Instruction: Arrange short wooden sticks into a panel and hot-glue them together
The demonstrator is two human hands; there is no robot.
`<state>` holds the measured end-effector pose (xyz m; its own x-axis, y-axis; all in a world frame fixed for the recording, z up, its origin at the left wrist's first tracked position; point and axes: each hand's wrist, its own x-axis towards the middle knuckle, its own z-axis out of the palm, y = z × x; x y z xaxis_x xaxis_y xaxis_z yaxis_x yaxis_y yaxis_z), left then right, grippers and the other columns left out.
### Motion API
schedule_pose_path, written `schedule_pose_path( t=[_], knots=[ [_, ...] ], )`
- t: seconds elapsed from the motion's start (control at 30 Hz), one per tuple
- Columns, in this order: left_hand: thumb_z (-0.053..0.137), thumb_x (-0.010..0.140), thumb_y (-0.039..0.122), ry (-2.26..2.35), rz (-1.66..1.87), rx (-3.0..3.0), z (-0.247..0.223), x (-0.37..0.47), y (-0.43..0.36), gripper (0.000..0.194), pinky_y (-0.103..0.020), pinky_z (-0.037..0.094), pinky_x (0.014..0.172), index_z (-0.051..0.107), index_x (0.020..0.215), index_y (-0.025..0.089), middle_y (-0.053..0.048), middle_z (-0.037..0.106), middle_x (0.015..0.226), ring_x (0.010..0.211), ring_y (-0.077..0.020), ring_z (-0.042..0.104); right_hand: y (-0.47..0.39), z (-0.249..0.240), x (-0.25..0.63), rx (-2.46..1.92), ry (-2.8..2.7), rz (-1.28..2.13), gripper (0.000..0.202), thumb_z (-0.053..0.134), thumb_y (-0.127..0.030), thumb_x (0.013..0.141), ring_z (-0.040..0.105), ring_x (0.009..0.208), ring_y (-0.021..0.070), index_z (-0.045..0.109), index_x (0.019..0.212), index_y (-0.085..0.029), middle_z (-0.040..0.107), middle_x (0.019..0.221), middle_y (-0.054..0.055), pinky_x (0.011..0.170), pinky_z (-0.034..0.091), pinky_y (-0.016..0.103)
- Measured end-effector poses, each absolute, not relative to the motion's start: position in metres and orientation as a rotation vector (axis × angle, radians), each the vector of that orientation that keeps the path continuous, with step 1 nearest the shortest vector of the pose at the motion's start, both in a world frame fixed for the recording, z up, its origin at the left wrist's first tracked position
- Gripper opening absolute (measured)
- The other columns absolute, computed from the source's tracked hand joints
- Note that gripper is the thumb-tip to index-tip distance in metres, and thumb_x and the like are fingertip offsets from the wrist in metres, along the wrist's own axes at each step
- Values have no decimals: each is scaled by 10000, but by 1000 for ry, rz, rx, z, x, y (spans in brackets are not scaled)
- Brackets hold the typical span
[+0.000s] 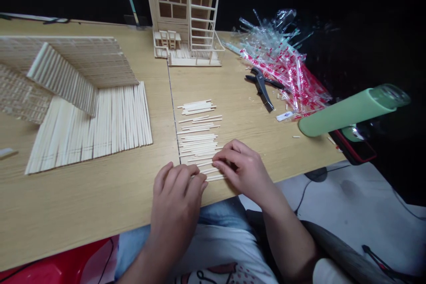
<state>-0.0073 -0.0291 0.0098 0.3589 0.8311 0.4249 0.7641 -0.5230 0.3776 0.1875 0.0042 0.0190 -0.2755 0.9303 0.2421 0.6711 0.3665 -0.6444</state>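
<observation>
Short pale wooden sticks (pixel 199 143) lie in a loose column on the table, roughly side by side. My left hand (pixel 178 191) rests at the lower left end of the column, its fingers bent over the ends of the nearest sticks; what its fingertips hold, if anything, is hidden. From the right, my right hand (pixel 244 168) reaches to the sticks' right ends, thumb and index finger pinched together at one of the lower sticks. A dark line drawn on the table (pixel 163 186) runs along the sticks' left ends.
A stick-built panel structure (pixel 123 120) stands at the left. At the back is a model house (pixel 173 4) with a ladder. Black cutters (pixel 262 91), crumpled clear and red wrappers (pixel 286 62), a green bottle (pixel 342 113) and a dark red-edged phone (pixel 356 151) lie toward the right.
</observation>
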Motion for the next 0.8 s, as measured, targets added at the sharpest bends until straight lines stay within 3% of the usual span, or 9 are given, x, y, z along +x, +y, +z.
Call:
schedule_pose_path(
  t=[0.13, 0.53, 0.7, 0.8],
  knots=[
    [595, 939, 145, 1428, 870, 2515, 8, -8, -28, 92, -488, 375, 1069, 649, 999, 189, -76, 689, 1193, 1130, -264, 589, 4, 25, 189, -1395, -2083, 634, 69, 678, -141, 906, 597, 837, 150, 713, 919, -199, 608, 883, 15, 750, 465, 282],
    [581, 948, 143, 1409, 874, 2486, 7, -9, -30, 128, -479, 362, 1085, 642, 1040, 209, -23, 724, 1168, 1090, -236, 621, 11, 18, 183, -1413, -2036, 509, 91, 657, -155, 916, 605, 818, 169, 721, 940, -215, 613, 862, 29, 749, 481, 303],
    [552, 952, 112, 1367, 823, 2515, 5, -9, -29, 135, -492, 332, 1136, 626, 1033, 190, -51, 650, 1344, 1258, -252, 558, 11, 24, 186, -1413, -2082, 605, 79, 667, -146, 907, 600, 829, 162, 713, 922, -209, 607, 878, 22, 751, 473, 297],
    [518, 963, 96, 1326, 795, 2516, 3, -10, -29, 150, -492, 311, 1162, 612, 1042, 181, -57, 661, 1327, 1272, -238, 559, 12, 27, 186, -1407, -2091, 649, 77, 673, -138, 900, 602, 839, 159, 712, 913, -203, 611, 886, 21, 749, 470, 289]
  ],
)
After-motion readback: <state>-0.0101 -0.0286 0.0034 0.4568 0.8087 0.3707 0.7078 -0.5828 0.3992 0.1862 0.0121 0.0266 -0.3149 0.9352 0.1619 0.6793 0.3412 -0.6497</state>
